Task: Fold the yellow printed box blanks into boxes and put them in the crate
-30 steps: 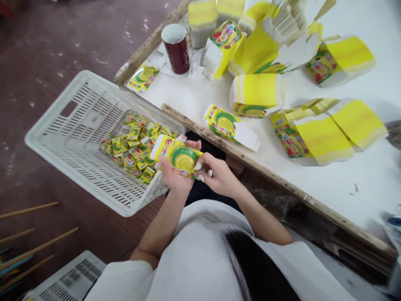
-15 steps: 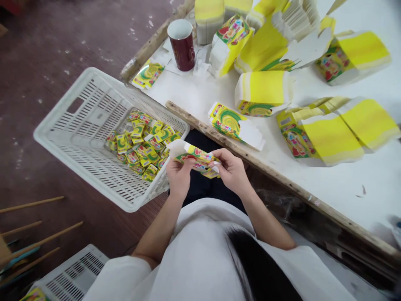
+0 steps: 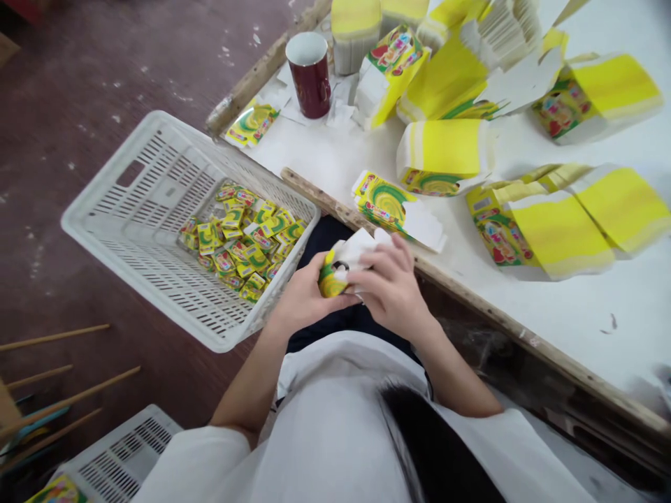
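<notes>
In front of my lap, my left hand (image 3: pixel 301 297) is closed round a small yellow and green printed carton (image 3: pixel 328 278), its fingers on the left end and thumb beneath. White unprinted flaps (image 3: pixel 361 244) stand up from the carton's top. Curved over those flaps from the right, the fingers of my right hand (image 3: pixel 395 290) touch the carton and are slightly blurred. A flattened carton blank (image 3: pixel 385 202) of the same print lies just beyond, at the table's near edge. Left of my hands, several made-up cartons (image 3: pixel 249 241) lie heaped in a white plastic crate (image 3: pixel 120 237).
Stacks of folded yellow blanks (image 3: pixel 556 227) cover much of the white table (image 3: pixel 587 335), which has a raised wooden edge (image 3: pixel 482 318). A dark red cup (image 3: pixel 310 80) stands near the corner. Lower left are a second crate (image 3: pixel 123 454) and wooden sticks (image 3: pixel 78 398).
The carton, earlier stretched lengthwise between my hands, is now turned with its white flaps up. My left hand has moved round its end, and my right fingers have risen over the flaps.
</notes>
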### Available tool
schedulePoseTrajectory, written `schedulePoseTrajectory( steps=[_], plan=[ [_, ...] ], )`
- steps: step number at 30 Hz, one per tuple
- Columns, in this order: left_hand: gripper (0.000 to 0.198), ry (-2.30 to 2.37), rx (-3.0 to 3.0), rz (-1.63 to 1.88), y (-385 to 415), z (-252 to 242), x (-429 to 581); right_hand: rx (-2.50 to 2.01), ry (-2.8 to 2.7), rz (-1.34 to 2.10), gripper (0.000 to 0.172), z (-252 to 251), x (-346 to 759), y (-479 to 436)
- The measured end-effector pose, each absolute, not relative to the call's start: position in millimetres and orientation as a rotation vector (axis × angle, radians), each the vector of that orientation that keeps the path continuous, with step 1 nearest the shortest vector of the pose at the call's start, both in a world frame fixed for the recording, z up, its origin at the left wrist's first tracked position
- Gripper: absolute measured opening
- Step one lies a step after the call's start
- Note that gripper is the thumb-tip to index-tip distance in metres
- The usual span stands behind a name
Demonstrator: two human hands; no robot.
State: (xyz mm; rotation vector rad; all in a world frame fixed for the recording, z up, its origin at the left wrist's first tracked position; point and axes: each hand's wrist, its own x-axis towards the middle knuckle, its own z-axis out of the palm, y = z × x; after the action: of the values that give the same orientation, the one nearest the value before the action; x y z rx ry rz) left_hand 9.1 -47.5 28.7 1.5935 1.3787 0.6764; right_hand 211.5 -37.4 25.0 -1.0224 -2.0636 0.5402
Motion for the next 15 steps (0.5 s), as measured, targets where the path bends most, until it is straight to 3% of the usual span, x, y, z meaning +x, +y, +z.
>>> schedulePoseTrajectory(
  steps=[3, 4, 9, 15],
  plan=[
    [0.056, 1.523, 1.586, 0.778, -51.7, 22.1, 24.9, -1.194, -1.713, 0.672, 0.058, 16.2, 208.3, -36.2],
    [0.056, 1.528, 1.605, 0.809, -53.2, 19.9, 29.1, -1.209, -1.626, 0.790, 0.061, 12.9, 206.7, -35.5],
    [0.069, 1.492, 1.728, 0.881, -59.0, 11.3, 39.3, -1.117, -1.462, 1.386, 0.039, 5.5, 195.6, -30.7],
    [0.064, 1.406, 1.945, 1.040, -58.6, 4.7, 37.1, -1.077, -1.537, 1.260, 0.036, 5.9, 197.6, -28.2]
  ],
)
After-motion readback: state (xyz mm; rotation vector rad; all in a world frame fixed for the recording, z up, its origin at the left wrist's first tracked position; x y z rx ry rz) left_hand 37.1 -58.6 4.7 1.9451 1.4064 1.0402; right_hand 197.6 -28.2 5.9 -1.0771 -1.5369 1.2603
